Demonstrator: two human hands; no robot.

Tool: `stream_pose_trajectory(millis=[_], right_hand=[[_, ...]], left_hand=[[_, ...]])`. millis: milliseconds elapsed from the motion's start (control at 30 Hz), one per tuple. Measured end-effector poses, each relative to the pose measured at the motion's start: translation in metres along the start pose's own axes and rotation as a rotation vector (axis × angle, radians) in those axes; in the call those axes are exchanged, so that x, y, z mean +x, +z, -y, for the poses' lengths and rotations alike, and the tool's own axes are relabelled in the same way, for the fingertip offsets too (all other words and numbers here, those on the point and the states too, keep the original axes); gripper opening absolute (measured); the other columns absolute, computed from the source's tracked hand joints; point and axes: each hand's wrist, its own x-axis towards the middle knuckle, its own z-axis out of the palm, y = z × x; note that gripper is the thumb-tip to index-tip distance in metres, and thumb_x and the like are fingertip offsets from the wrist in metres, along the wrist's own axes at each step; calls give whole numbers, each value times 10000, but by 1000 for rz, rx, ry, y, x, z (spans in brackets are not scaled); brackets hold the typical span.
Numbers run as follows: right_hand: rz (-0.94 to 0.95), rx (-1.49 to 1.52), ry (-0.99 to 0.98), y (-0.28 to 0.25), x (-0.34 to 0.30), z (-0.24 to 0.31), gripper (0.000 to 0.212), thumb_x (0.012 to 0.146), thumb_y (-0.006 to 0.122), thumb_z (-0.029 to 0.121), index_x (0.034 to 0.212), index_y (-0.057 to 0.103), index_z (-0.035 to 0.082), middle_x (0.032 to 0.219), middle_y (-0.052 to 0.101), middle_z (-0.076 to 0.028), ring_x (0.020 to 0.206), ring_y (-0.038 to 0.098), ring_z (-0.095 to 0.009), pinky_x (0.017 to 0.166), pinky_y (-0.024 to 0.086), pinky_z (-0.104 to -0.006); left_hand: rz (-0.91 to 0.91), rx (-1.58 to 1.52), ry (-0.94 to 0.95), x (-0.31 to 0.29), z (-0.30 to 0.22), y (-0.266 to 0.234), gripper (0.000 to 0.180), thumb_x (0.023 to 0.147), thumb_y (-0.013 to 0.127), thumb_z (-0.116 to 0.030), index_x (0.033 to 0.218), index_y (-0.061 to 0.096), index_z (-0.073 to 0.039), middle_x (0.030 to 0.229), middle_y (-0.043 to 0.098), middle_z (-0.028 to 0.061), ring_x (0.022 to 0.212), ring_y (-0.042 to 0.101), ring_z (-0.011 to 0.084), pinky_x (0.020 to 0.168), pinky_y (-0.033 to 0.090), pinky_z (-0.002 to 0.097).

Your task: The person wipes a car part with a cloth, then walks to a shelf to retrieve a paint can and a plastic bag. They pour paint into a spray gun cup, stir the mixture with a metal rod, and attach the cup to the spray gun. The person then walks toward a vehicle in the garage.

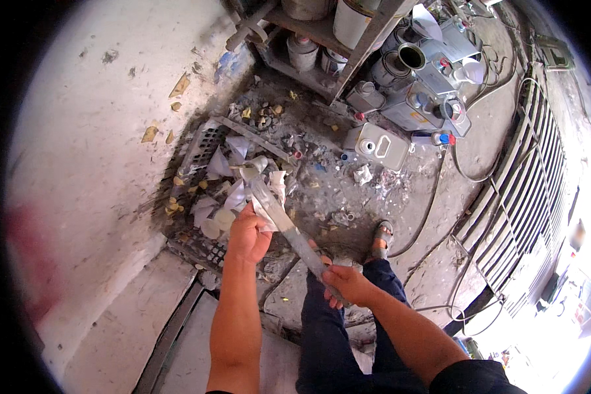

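A long, flat grey metal stick, like a paint stirring stick, slants across the middle of the view. Its near end sits in my right hand, fingers closed round it, in front of my legs. Against the stick's far half, my left hand pinches a piece of white paper. The stick's far tip lies over a plastic crate full of waste. Used paper cones and crumpled scraps fill that crate beneath my left hand.
A rectangular metal can stands on the dirty floor, with more cans and bottles behind it. A shelf holds paint tins at the back. Hoses run along the right beside a slatted metal grille. A whitish wall rises at left.
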Motion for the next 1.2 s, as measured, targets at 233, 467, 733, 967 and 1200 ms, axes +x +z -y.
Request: stream_pose_trajectory(millis=[233,467,733,967,1200], right_hand=[[14,33,91,-3,-18,-35,325,982,437,297,1096,533,8,766,637,-101,581,632,-185,514,525,-311],[-66,35,59,-15,-52,-41,341,971,476,309,1104,570,9,721,593,-61,579,591,-149,516,488,-287],[310,298,-336,-23,-35,15,602,938,477,491,1207,517,-46,614,364,61,502,337,-54,432,265,-226],[404,638,-61,-9,-12,-33,650,925,482,516,1223,479,-62,613,338,58,469,308,-60,413,244,-223],[347,511,-39,-18,-52,-59,569,955,467,459,1222,525,-40,604,349,57,477,310,-58,424,237,-231]], left_hand=[[30,41,-11,6,-5,-16,660,606,409,65,1265,461,73,1231,559,188,1147,542,302,1015,404,397],[-30,-11,19,0,-20,-19,575,656,410,52,1225,491,62,1188,585,156,1095,570,266,979,428,376],[-55,-72,16,-9,-20,10,574,665,374,96,1223,504,57,1164,593,133,1055,586,246,929,456,343],[-54,-8,37,-9,-20,0,605,675,382,78,1270,473,28,1191,580,122,1070,578,235,916,463,338],[-135,501,205,-15,-19,-3,580,717,361,84,1280,486,25,1180,592,136,1073,575,216,931,408,265]])
